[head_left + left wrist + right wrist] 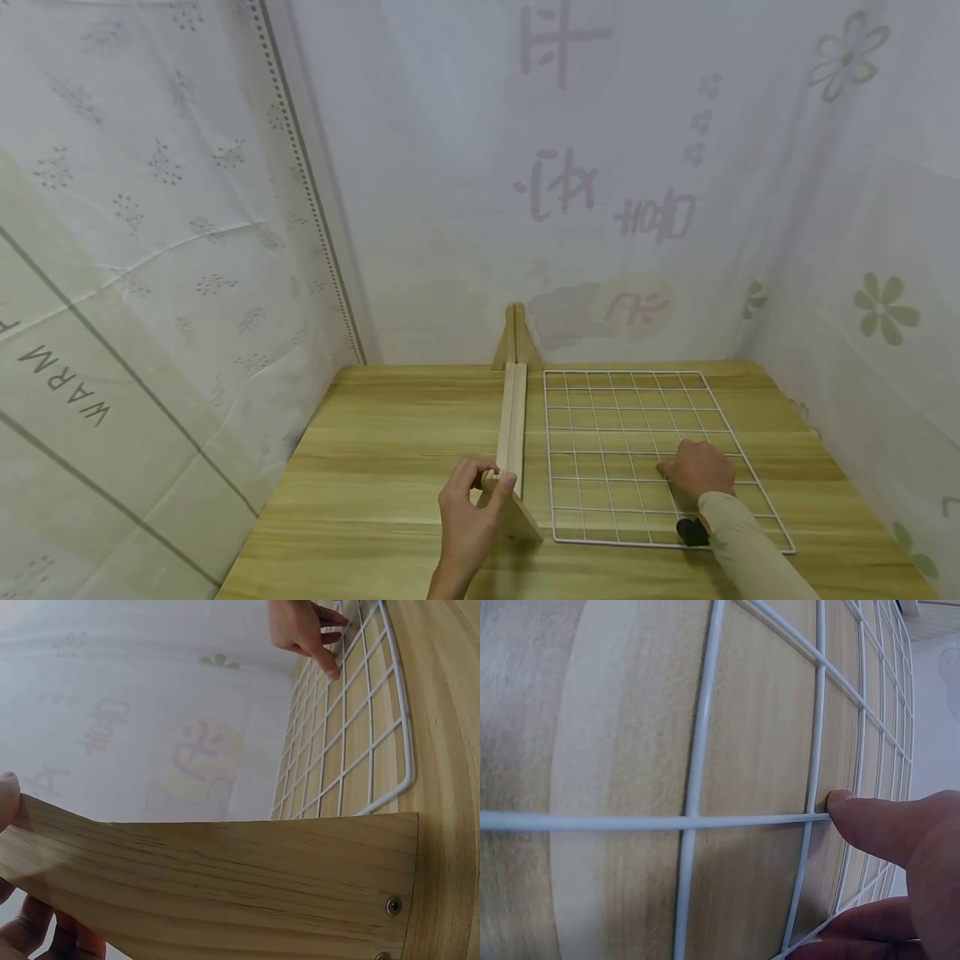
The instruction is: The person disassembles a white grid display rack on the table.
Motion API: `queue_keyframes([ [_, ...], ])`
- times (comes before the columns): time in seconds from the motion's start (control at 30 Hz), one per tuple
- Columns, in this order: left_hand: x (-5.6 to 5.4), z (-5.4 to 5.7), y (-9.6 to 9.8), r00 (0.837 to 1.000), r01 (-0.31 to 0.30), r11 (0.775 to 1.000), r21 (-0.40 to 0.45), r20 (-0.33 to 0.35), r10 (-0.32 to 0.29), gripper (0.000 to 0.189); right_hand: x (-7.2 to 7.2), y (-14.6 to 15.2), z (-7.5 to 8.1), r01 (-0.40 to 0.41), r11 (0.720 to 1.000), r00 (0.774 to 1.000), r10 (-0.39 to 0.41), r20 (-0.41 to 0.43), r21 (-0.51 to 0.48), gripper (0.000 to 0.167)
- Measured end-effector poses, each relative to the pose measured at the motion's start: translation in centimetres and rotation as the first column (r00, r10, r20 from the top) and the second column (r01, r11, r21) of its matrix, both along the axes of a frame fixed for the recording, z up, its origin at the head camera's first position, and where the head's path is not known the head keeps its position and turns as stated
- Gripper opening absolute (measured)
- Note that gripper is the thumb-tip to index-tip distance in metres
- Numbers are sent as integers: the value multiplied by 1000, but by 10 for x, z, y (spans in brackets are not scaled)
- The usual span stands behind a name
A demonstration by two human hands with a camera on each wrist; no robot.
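My left hand (pixel 468 504) pinches the top of the near wooden end board (pixel 247 881) between thumb and fingers. This board stands upright at the front end of a wooden rack frame, and a screw shows low on its face. Two pale rails (pixel 512 417) run back from it to a matching pair of end pieces (pixel 516 337). To the right, a white wire grid panel (pixel 592 467) lies flat on the table. My right hand (pixel 699 471) grips wires in the panel's right half, its thumb (pixel 877 821) on a wire crossing and fingers curled at the wires below.
The wood-grain table (pixel 375 467) extends left of the frame. Patterned curtain cloth (pixel 450 208) hangs behind the table and along both sides. A black wrist device (pixel 692 531) sits by the right sleeve (pixel 750 533), over the panel's near edge.
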State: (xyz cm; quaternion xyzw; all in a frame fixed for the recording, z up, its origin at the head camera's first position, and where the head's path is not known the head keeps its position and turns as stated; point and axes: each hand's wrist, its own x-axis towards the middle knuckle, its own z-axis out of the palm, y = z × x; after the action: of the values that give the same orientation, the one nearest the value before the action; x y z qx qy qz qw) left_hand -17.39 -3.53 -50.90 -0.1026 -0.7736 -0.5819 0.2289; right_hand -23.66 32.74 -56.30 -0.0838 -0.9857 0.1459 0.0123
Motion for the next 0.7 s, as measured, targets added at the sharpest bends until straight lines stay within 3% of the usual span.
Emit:
queue_keyframes([
  [0.37, 2, 0, 0, 1000, -11, 1000, -20, -4, 11, 14, 1, -1, -3, 18, 1000, 999, -17, 39, -23, 51],
  [0.57, 2, -1, -9, 998, 56, 998, -20, 41, -55, 7, 6, -4, -2, 18, 999, 999, -17, 45, -38, 53],
  [0.7, -5, -3, -24, 990, 130, 991, 16, 55, -130, 20, 6, -7, -2, 18, 999, 999, -16, 41, -38, 53],
])
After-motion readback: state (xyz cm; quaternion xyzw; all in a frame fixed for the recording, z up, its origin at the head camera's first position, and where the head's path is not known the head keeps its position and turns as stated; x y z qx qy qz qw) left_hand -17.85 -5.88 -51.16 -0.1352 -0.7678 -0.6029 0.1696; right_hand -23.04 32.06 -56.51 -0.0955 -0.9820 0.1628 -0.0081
